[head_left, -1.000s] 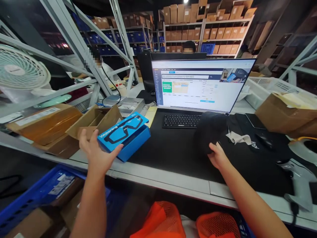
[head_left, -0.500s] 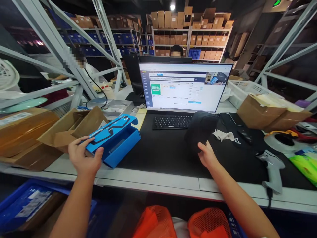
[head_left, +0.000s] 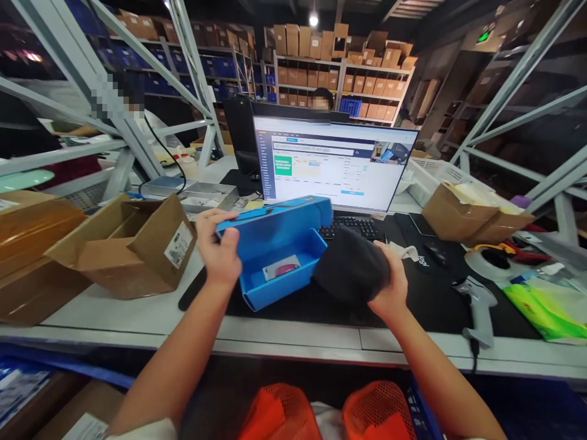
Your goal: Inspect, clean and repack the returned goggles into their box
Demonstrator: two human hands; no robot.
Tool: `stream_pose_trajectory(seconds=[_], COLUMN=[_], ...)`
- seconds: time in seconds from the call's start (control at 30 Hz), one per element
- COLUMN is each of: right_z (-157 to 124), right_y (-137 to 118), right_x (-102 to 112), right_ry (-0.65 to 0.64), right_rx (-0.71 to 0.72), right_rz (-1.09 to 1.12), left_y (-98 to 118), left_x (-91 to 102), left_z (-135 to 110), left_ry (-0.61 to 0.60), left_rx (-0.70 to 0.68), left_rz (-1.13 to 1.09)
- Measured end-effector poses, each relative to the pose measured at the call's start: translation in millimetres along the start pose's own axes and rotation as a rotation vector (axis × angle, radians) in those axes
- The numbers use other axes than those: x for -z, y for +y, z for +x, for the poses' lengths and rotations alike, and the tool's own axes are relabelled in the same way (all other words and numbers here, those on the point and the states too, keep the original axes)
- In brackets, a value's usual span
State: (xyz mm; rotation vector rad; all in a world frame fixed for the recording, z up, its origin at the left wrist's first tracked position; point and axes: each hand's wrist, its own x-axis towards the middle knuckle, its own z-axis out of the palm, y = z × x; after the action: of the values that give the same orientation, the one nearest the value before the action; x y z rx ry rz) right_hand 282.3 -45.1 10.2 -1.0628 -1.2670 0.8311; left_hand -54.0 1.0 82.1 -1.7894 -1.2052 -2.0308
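The left hand (head_left: 220, 250) is clamped on the left end of the lid (head_left: 279, 220) of a blue box (head_left: 275, 287), thumb on top and fingers curled behind. It holds the lid tipped up and back so that the tray stands open. The box sits near the front edge of the worktop (head_left: 298, 339), half on the black desk mat (head_left: 435, 293). Its long axis runs roughly along that edge, with the right end angled a little toward the keyboard (head_left: 353, 227). Inside the tray lies a small card (head_left: 282, 267) (pale, with a pink mark).

The right hand (head_left: 389, 287) is closed around a black pouch (head_left: 351, 269), gripping it from the right side and holding it just above the mat. The pouch is at the tray's right end, touching or overlapping its rim, so it lies directly right of the opening. The right hand is the nearer one to it.

Behind them the monitor (head_left: 334, 162) is lit. An open cardboard box (head_left: 132, 250) stands toward the left edge, and a grey scanner (head_left: 477, 305) rests on the mat toward the right.
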Motion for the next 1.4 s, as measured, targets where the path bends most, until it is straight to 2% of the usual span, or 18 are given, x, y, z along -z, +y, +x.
stream_pose_trajectory(seconds=[0.03,0.13,0.17,0.23,0.37,0.43,0.5,0.67,0.77,0.93,1.0,1.07,1.13,1.3,1.4], right_z=[1,3,3,0,-7,-9,-8,1,11,25,23,15,5,-10,-10], right_y=[-6,-15,-15,-12,0,5,10,18,18,10,6,4,4,10,13], right_x=[3,14,17,25,32,28,19,-10,-17,-7,0,5,8,9,14], right_ry=[0.015,0.058,0.074,0.123,0.250,0.291,0.272,0.025,-0.104,-0.409,-0.555,-0.639,-0.631,-0.486,-0.498], right_rx=[0.151,0.724,0.849,0.940,0.911,0.888,0.839,0.693,0.632,0.517,0.427,0.333,0.276,0.185,0.148], right_rz=[-0.110,-0.597,-0.734,-0.892,-1.019,-1.064,-1.121,-1.240,-1.233,-1.056,-0.960,-0.918,-0.954,-0.994,-0.924], left_y=[7,25,29,35,39,41,43,43,33,18,15,13,9,2,3], left_x=[-13.3,-47.7,-56.8,-71.6,-93.1,-100.9,-105.6,-104.8,-103.8,-108.4,-110.1,-111.2,-112.2,-114.0,-112.0], left_z=[-3,-16,-21,-31,-46,-50,-51,-48,-45,-42,-42,-42,-43,-45,-41], left_ry=[-0.038,-0.132,-0.149,-0.187,-0.292,-0.322,-0.342,-0.400,-0.414,-0.412,-0.420,-0.436,-0.446,-0.471,-0.514], left_rx=[-0.008,-0.036,-0.029,0.014,0.169,0.236,0.281,0.309,0.358,0.492,0.497,0.518,0.557,0.576,0.562], left_rz=[-0.035,-0.162,-0.199,-0.254,-0.338,-0.362,-0.370,-0.393,-0.407,-0.444,-0.446,-0.462,-0.484,-0.500,-0.490])
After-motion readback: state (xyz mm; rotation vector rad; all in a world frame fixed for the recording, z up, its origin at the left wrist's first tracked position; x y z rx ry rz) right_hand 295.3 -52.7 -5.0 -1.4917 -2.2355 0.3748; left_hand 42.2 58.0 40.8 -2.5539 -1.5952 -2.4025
